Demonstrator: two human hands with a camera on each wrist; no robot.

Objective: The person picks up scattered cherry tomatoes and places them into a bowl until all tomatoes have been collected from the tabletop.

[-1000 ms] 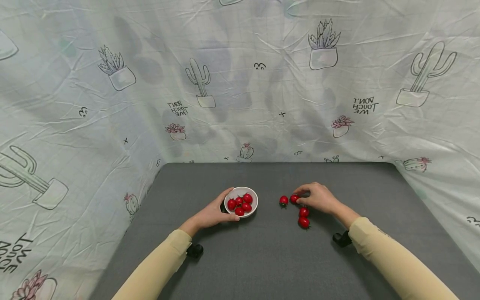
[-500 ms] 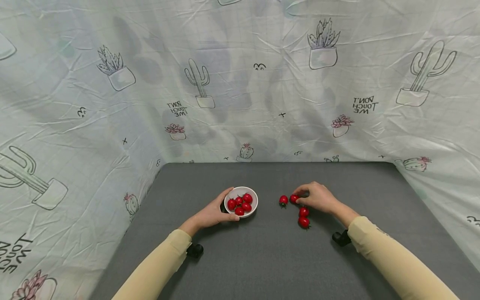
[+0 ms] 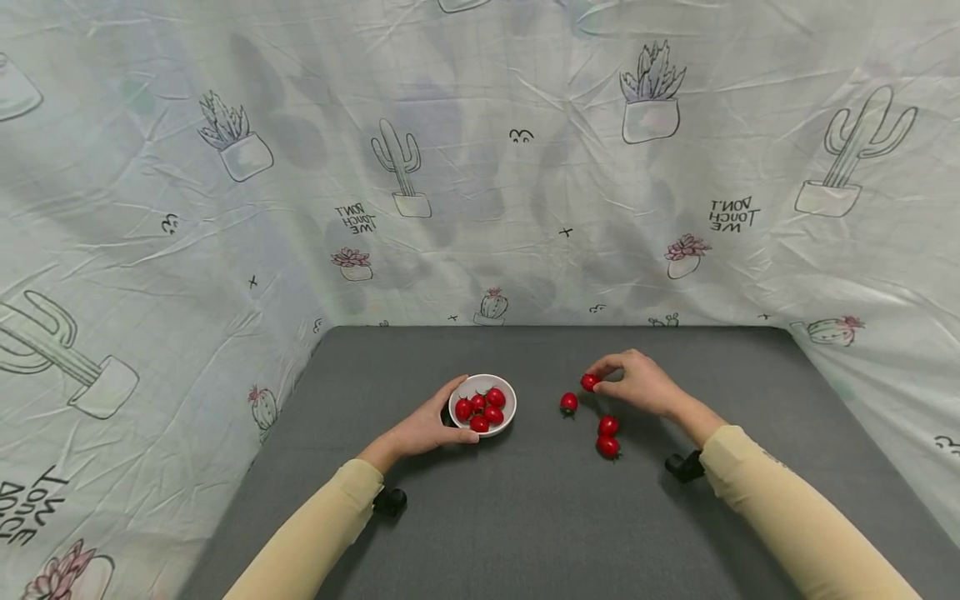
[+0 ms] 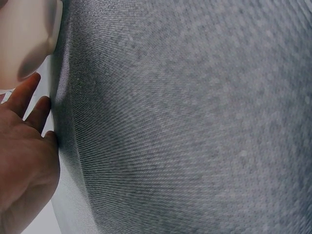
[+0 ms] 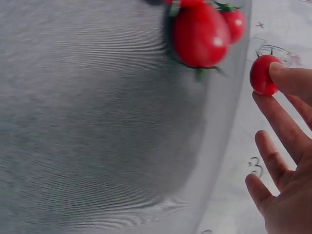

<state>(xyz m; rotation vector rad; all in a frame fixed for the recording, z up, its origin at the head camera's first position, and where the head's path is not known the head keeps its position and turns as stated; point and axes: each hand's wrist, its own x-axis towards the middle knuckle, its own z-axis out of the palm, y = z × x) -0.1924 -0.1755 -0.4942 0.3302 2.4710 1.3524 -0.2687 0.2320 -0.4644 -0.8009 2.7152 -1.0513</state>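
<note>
My left hand [image 3: 423,427] holds a small white bowl [image 3: 471,385] by its left side, thumb along the near side and fingers round the far side. Several red cherry tomatoes [image 3: 493,414] with green stems lie in it. My right hand [image 3: 643,387] pinches one cherry tomato [image 3: 590,382] between thumb and fingers, lifted above the table; in the right wrist view this held tomato [image 5: 262,77] has its stem upward and the other fingers spread. Left of that hand lies a loose tomato [image 3: 569,404]. Below it sit an upper tomato [image 3: 608,426] and a lower tomato [image 3: 608,447], close together.
A dark grey cloth-covered table [image 3: 525,517] spreads under both arms. Behind and beside it hangs a pale curtain [image 3: 465,242] printed with cacti. Black wrist mounts show below the left sleeve [image 3: 322,517] and the right sleeve [image 3: 780,500].
My right hand has risen slightly, taking the pinched cherry tomato up off the table, away from the two below it. The left hand and the bowl have stayed in place.
</note>
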